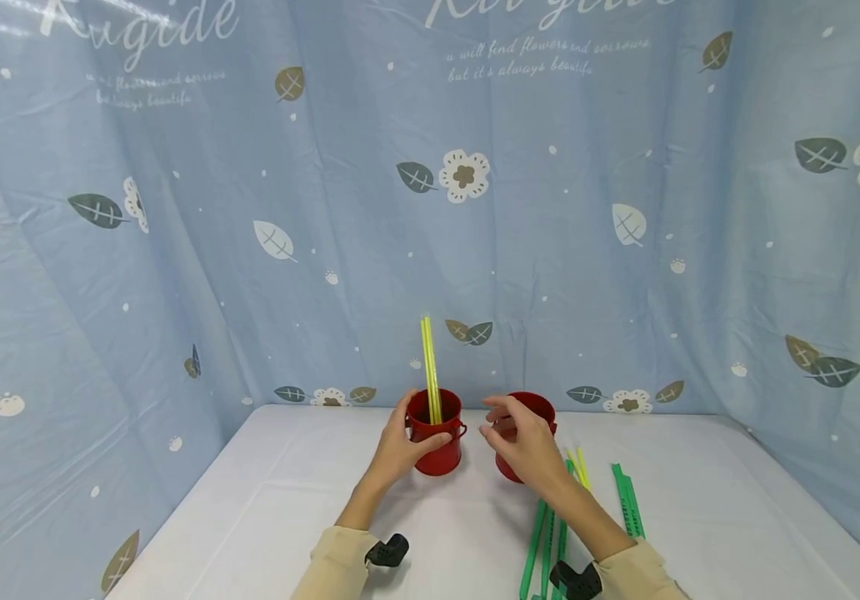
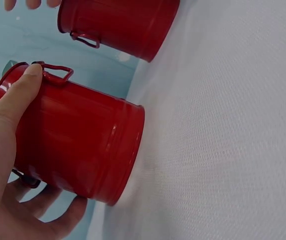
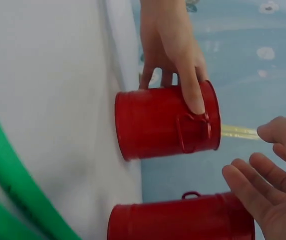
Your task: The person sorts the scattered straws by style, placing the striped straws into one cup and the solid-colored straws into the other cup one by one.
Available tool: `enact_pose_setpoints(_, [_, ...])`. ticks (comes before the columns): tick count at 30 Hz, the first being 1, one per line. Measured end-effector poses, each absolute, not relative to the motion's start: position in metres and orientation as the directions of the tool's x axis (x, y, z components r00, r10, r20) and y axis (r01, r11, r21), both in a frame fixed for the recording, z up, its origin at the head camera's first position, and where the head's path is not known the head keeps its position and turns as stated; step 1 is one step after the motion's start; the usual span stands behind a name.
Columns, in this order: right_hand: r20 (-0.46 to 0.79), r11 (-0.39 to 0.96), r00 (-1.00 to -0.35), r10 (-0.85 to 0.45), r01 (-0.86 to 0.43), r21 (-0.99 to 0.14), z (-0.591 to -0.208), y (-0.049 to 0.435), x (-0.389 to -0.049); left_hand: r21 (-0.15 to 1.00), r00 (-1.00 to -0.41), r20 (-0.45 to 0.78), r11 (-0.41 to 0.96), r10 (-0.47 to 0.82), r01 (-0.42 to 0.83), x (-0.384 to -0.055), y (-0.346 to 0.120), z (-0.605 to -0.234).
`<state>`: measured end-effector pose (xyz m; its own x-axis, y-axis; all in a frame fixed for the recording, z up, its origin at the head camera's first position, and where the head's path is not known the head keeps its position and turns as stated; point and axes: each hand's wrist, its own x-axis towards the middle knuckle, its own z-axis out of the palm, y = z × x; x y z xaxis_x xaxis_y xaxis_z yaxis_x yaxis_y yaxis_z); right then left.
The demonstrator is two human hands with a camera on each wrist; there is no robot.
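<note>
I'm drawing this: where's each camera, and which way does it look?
Head: worn there, looks forward and down at the table; left hand, right hand show.
Left wrist: worn there, faces the gripped bucket; left hand, right fingertips show.
Right wrist: worn there, faces that and the other bucket; both hands show.
Wrist views share both buckets.

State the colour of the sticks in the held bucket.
Yellow; the sticks show best in the head view.

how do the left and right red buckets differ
The left red bucket has yellow sticks standing in it; none shows above the rim of the right red bucket.
The left hand grips the left bucket; in the head view, the right hand partly hides the right one.
Both are upright with side handles.
</note>
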<state>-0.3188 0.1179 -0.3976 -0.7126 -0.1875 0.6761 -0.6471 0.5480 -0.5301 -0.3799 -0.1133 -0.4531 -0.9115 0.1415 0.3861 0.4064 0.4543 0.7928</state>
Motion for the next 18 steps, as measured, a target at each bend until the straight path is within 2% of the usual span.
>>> enact_pose_setpoints(18, [0.657,0.589,-0.74,-0.147,-0.599,-0.542,-0.379,0.162,-0.305,0.812,-0.919,0.367,0.432,0.145,0.393,-0.381,-0.113,-0.453])
